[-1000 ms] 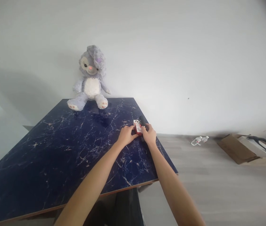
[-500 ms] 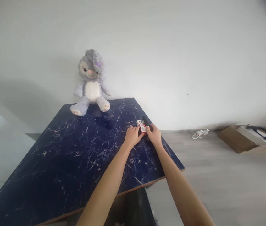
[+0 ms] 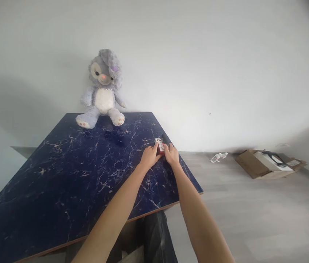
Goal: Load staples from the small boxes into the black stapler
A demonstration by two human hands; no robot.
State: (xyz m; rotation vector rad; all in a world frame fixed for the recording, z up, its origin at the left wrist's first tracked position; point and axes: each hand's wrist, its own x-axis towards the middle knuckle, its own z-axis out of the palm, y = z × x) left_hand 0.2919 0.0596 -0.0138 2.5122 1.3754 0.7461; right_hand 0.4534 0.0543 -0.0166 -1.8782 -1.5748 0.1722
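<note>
Red-and-white box [image 3: 160,144] sits at part-curled fingers, left hand [image 3: 149,155] at eight o'clock, right hand [image 3: 172,155] at four; whether either grips cannot be told. One o'clock: dark object [image 3: 165,138], partly hidden, on the table [image 3: 88,175].

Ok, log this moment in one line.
left hand: at red-white box | right hand: at box | dark object: beside box | plush toy: on table

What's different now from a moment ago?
Mainly the camera's view has shifted, so the scene sits further left in frame; nothing was visibly taken or let go. The left hand and right hand stay at the red-and-white box, and the plush toy still sits on the table.
</note>
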